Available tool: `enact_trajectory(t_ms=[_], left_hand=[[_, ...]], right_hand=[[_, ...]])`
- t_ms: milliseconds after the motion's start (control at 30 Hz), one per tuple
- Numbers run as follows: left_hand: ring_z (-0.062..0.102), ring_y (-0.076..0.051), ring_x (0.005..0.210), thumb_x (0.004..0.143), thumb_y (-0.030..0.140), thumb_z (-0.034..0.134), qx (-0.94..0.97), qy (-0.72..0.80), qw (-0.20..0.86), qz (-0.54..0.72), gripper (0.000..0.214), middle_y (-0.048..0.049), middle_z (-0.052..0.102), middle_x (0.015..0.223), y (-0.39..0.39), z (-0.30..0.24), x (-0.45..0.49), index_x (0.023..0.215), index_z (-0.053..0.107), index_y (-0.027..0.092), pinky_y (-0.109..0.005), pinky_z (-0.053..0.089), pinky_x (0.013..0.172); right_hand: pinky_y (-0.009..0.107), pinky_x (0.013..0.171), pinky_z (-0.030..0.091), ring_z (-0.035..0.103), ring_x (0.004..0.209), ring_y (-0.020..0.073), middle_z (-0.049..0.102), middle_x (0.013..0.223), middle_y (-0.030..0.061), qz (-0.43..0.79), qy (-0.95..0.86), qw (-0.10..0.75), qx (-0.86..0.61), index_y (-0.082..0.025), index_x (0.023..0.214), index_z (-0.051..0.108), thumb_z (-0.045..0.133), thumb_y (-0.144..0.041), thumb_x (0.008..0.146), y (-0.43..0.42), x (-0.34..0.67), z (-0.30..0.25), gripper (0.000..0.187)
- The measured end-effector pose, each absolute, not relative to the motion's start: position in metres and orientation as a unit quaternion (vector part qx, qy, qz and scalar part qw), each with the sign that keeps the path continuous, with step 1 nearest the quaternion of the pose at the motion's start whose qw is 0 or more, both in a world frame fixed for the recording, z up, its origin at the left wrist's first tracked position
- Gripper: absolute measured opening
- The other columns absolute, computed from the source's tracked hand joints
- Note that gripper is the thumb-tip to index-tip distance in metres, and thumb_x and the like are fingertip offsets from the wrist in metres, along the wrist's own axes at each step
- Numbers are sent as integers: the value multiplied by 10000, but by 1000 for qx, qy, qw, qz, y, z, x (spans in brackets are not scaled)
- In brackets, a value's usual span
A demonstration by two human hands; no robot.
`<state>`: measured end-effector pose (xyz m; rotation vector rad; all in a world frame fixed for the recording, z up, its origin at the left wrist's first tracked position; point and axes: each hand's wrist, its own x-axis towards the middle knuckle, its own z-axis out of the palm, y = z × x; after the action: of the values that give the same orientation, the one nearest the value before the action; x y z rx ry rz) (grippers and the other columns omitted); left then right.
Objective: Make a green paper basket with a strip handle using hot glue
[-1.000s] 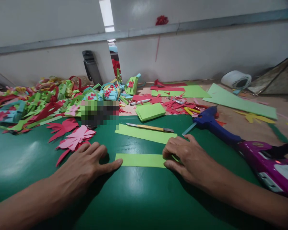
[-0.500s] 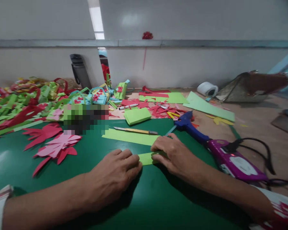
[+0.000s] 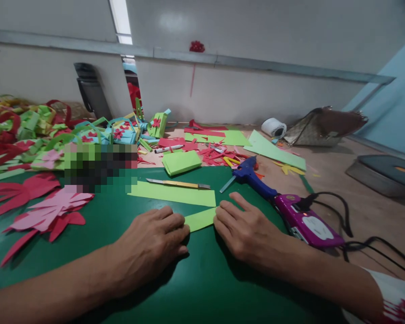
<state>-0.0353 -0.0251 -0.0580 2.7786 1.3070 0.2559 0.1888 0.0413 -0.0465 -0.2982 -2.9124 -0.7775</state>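
A short light-green paper strip lies on the dark green mat between my hands. My left hand rests knuckles up with its fingers bent and held together, the tips pressing the strip's left end. My right hand lies flat with its fingers stretched and slightly apart, touching the strip's right end. Just beyond them a longer green strip lies flat, with a yellow utility knife along its far edge.
A blue and purple glue gun with a black cord lies right of my right hand. Pink and red paper flowers are at left, with a heap of paper baskets behind. A folded green stack, marker, tape roll and bag lie farther back.
My left hand slid right along the strip and curled its fingers. The visible part of the strip became much shorter. My right hand's fingers flattened. The view swung to the right.
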Motion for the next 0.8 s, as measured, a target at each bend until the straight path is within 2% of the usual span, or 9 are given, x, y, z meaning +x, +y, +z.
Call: enact_trajectory(t_ms=[133, 267, 567, 667, 800], left_hand=[[430, -182, 716, 962, 243, 391, 896, 433, 1, 98, 190, -32, 561, 835, -26, -60, -36, 933, 568, 183, -327, 312, 636], [419, -190, 702, 934, 165, 410, 897, 433, -21, 88, 159, -39, 557, 816, -30, -60, -38, 957, 567, 165, -339, 295, 627], [416, -175, 652, 938, 103, 316, 873, 468, -13, 135, 312, -36, 551, 726, -31, -63, -38, 780, 580, 160, -331, 282, 636], [427, -162, 626, 953, 145, 312, 853, 500, 15, 149, 348, -21, 538, 691, -30, -65, -41, 700, 550, 165, -324, 275, 634], [477, -161, 666, 949, 224, 376, 821, 542, 77, 160, 298, -4, 551, 705, -28, -65, -49, 712, 552, 178, -327, 286, 679]], right_hand=[[440, 742, 397, 475, 679, 217, 555, 678, 72, -242, -959, 104, -108, -134, 717, 584, 453, -75, 837, 44, 188, -49, 187], [408, 727, 382, 460, 679, 205, 559, 679, 76, -208, -961, 145, -112, -135, 704, 573, 402, -63, 860, 43, 187, -50, 242], [303, 631, 325, 408, 651, 153, 543, 692, 48, -21, -963, 181, -200, -144, 660, 552, 413, -47, 871, 45, 187, -59, 271], [299, 642, 313, 425, 673, 148, 514, 696, 21, 59, -951, 165, -256, -154, 652, 541, 488, -103, 870, 44, 188, -57, 230], [303, 694, 307, 452, 707, 134, 492, 715, -15, 176, -914, 131, -342, -165, 637, 540, 626, -159, 821, 45, 191, -50, 203]])
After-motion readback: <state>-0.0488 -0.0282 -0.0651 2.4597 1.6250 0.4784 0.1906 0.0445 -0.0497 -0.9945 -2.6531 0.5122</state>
